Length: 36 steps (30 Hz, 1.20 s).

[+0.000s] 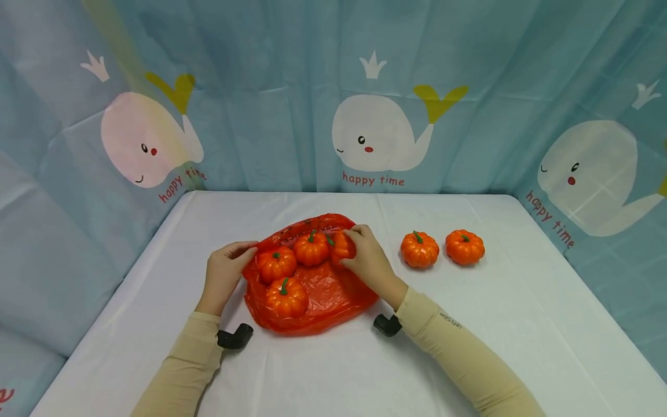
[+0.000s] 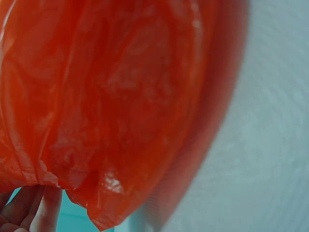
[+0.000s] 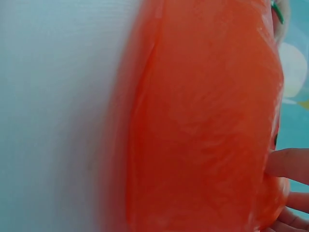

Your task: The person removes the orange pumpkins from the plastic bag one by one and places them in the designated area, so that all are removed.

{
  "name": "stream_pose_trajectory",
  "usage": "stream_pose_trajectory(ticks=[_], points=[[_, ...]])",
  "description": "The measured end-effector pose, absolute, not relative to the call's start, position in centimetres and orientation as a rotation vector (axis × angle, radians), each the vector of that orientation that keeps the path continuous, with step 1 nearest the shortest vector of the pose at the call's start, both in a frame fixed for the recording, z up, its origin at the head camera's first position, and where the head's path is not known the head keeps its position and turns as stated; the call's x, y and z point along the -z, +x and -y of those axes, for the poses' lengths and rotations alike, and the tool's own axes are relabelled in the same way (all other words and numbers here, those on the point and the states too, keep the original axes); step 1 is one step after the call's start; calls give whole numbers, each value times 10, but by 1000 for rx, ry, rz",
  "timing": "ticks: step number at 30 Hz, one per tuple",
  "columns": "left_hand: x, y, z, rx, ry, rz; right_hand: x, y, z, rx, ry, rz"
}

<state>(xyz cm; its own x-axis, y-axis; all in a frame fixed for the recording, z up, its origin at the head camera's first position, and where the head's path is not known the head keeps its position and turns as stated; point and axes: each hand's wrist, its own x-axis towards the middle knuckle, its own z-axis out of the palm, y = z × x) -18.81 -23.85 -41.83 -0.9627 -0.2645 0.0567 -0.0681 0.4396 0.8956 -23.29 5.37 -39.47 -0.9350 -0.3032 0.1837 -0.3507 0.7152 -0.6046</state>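
Note:
A red plastic bag [image 1: 325,286] lies spread open on the table, with several small orange pumpkins inside it. One pumpkin [image 1: 277,264] sits near the bag's left side, another [image 1: 287,297] lower down, and a third [image 1: 311,248] at the back. My left hand [image 1: 225,272] pinches the bag's left rim between thumb and fingers. With my right hand [image 1: 371,260] I grip a pumpkin [image 1: 342,247] at the bag's right inner side. The bag's outer wall fills much of both wrist views, hiding the pumpkins in the left one.
Two more pumpkins, one nearer the bag [image 1: 419,249] and one farther right [image 1: 465,247], stand on the white table [image 1: 521,324]. A blue curtain [image 1: 292,133] printed with whales hangs behind and beside the table. Black wrist mounts show under both sleeves.

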Motion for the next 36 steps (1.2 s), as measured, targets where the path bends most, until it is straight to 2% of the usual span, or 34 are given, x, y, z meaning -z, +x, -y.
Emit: stream_pose_trajectory(ticks=[19, 36], points=[[417, -187, 239, 1561, 305, 2502, 393, -230, -64, -891, 581, 2919], [418, -189, 239, 1573, 301, 2490, 392, -224, -73, -1054, 502, 2864]])
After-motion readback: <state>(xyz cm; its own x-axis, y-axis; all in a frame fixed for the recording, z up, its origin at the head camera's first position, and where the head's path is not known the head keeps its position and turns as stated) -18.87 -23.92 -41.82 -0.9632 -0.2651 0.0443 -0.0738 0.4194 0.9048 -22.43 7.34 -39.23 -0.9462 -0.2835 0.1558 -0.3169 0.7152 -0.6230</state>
